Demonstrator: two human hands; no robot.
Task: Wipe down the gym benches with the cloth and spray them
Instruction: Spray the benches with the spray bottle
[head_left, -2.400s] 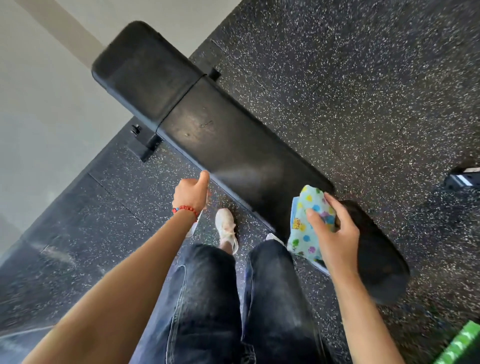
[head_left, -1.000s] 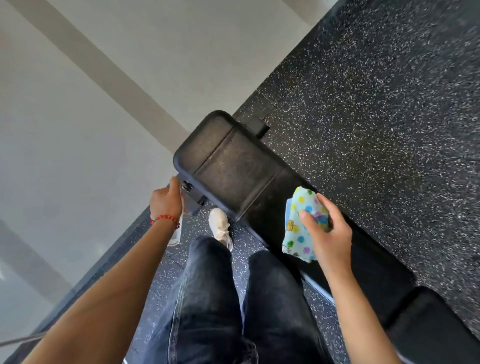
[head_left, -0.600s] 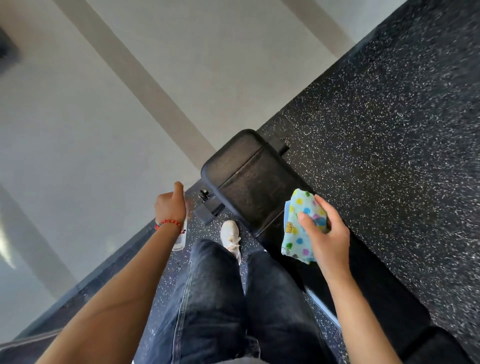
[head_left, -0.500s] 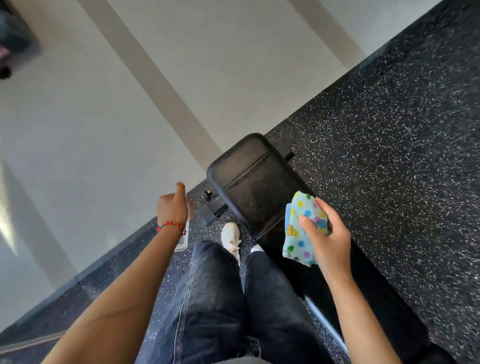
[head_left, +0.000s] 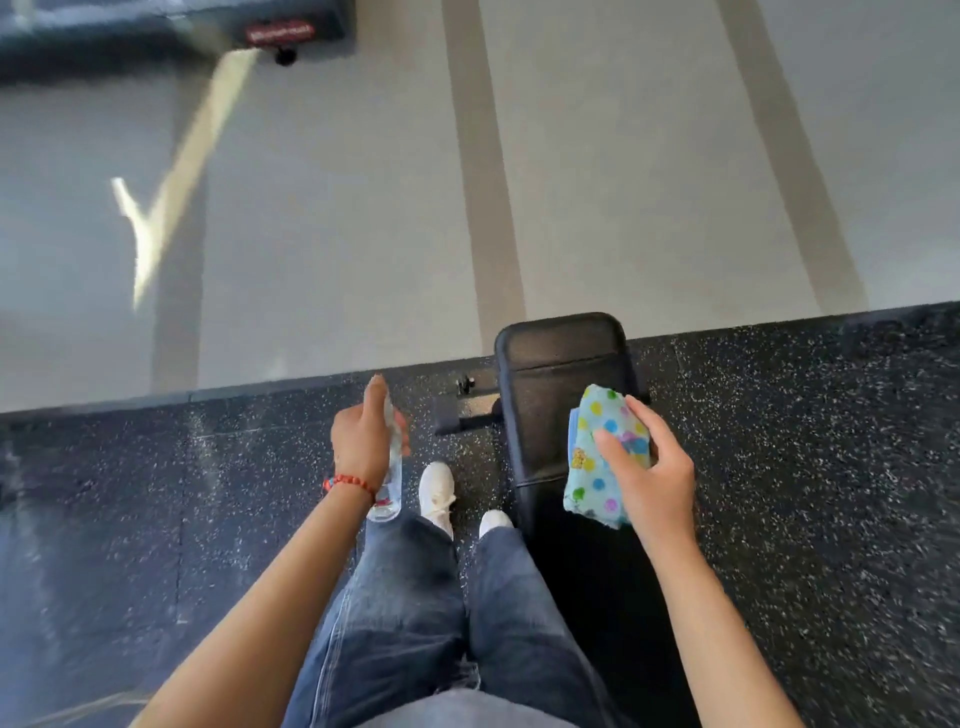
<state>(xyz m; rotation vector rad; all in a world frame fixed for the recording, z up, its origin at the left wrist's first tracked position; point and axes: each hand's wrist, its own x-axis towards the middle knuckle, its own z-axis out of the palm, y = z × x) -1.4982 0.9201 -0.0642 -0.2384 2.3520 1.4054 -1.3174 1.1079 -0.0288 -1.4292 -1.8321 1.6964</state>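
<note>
A black padded gym bench (head_left: 556, 374) runs from the middle of the view down toward me, its far end at the edge of the rubber floor. My right hand (head_left: 649, 467) holds a folded light-blue cloth with coloured dots (head_left: 602, 457) over the bench pad; whether the cloth touches the pad is unclear. My left hand (head_left: 363, 441), with a red bracelet at the wrist, grips a small clear spray bottle (head_left: 389, 488) to the left of the bench, above the floor. The bottle's nozzle is hidden by my fingers.
My legs in jeans and white shoes (head_left: 436, 491) stand just left of the bench. The black speckled rubber floor (head_left: 805, 467) ends at a pale grey floor (head_left: 623, 182) beyond. The bench's foot bar (head_left: 467, 415) sticks out to the left. A dark machine base (head_left: 171, 31) sits far top left.
The view has swung so the bench now points straight away instead of diagonally. My left hand with the bottle has come in closer to the bench. The cloth stays over the pad.
</note>
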